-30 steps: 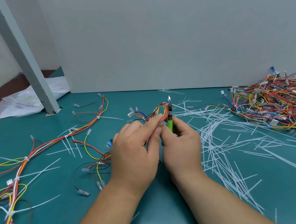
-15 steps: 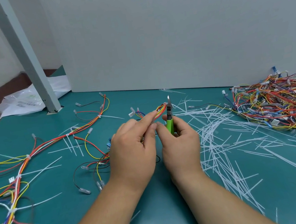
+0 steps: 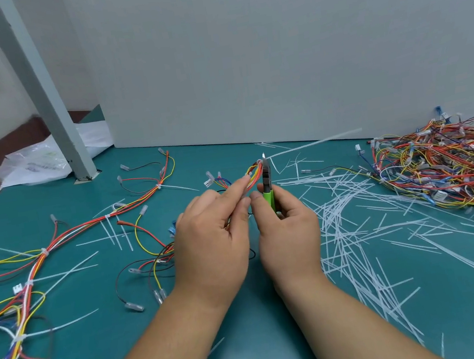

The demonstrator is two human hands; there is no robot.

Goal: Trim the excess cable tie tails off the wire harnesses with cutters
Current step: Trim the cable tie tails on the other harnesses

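My left hand [image 3: 212, 238] pinches a small harness of red, orange and yellow wires [image 3: 254, 172] above the teal table. My right hand [image 3: 288, 233] grips green-handled cutters [image 3: 268, 185] upright, the steel jaws at the harness where a cable tie sits. A long white cable tie tail [image 3: 313, 143] sticks out to the right from the jaws, blurred. Whether the tail is still attached cannot be told.
Cut white tie tails [image 3: 350, 224] litter the table to the right. A big heap of wire harnesses [image 3: 449, 166] lies far right. More harnesses with long tails [image 3: 44, 254] spread on the left. A grey post [image 3: 40, 85], plastic bags [image 3: 34, 166] and a grey wall stand behind.
Both hands stay nearly in place with the cutters at the harness. A long white tie tail now shows streaking out to the right of the cutter jaws.
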